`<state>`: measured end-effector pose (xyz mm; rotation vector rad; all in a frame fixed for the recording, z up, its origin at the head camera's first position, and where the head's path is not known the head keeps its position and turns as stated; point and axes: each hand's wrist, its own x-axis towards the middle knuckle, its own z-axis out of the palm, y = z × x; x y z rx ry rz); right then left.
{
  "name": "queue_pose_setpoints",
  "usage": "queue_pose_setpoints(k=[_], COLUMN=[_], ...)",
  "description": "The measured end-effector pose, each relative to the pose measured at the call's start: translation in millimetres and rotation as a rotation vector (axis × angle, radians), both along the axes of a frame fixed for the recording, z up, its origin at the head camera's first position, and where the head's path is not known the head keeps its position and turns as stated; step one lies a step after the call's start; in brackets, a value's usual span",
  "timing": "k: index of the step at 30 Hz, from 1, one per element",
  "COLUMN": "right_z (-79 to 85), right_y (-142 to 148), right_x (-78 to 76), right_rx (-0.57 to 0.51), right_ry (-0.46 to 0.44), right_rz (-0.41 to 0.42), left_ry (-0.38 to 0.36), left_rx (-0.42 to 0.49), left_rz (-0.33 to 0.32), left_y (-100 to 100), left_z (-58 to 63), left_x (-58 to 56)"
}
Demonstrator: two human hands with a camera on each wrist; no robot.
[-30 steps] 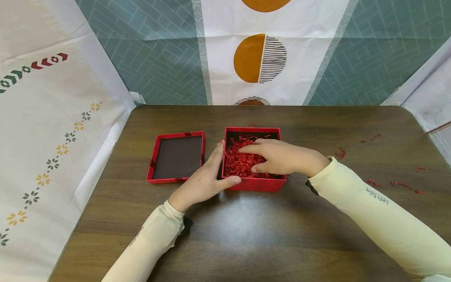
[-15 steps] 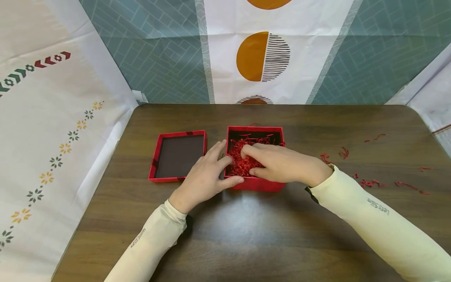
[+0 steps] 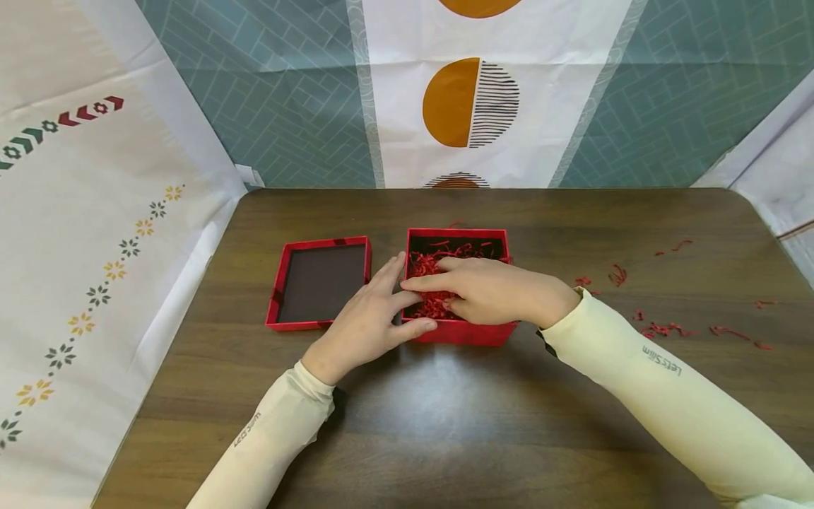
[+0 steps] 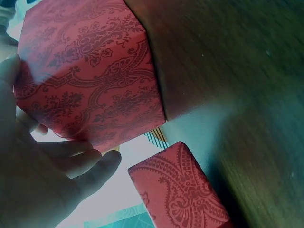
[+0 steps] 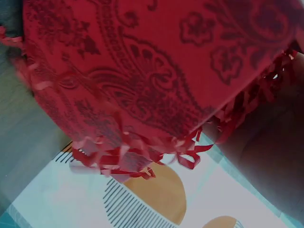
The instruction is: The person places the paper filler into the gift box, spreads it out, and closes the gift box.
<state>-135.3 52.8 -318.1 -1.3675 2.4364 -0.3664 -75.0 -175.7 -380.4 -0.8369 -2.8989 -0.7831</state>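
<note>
Red shreds (image 3: 425, 264), seemingly mid-levelling: left hand (image 3: 367, 317) spread against the box (image 3: 467, 334), right hand (image 3: 486, 288) loosely outstretched over them; next needs even patting!

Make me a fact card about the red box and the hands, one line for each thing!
Box: red box, open, dark inside
Filling: curly red shreds
Left hand: at the box's left side
Right hand: over the box, partly down in its opening
Shallow red tray: left of the box, maybe its lid
Table: brown, with loose scraps on the right
</note>
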Motion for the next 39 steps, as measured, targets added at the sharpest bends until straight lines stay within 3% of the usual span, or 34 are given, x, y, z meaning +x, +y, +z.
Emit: queue_pose_setpoints(k=[5,9,15,19,24,31,39], right_z=[1.3,-7.7,-20.0,-25.6,-33.9,-39.3,-33.2], right_y=[-6,-5,-2,-9,-17,-21,-20], right_x=[-7.8,-13.4,-15.2,-16.2,-18.5,-21.2,-24.9], right_rx=[0.072,0.174,0.266,0.277,0.250,0.227,0.261], right_ry=[-0.036,-0.074,-0.050,-0.059,-0.088,-0.057,-0.119], right_rz=[-0.047,-0.100,-0.086,-0.055,-0.047,-0.033,-0.108], left_ry=[0.002,-0.017,-0.069,-0.091,-0.078,-0.059,-0.075], left_rx=[-0.008,-0.011,-0.003,0.025,0.045,0.060,0.024], left_rz=[-0.002,-0.001,0.019,0.045,0.031,0.027,0.048], left_y=[0,-2,-1,-1,-1,-2,-2], left_z=[1.4,2.2,4.6,4.6,2.9,0.2,1.3], left_x=[0.1,0.2,-1.4,-2.6,-2.9,-3.4,-2.8])
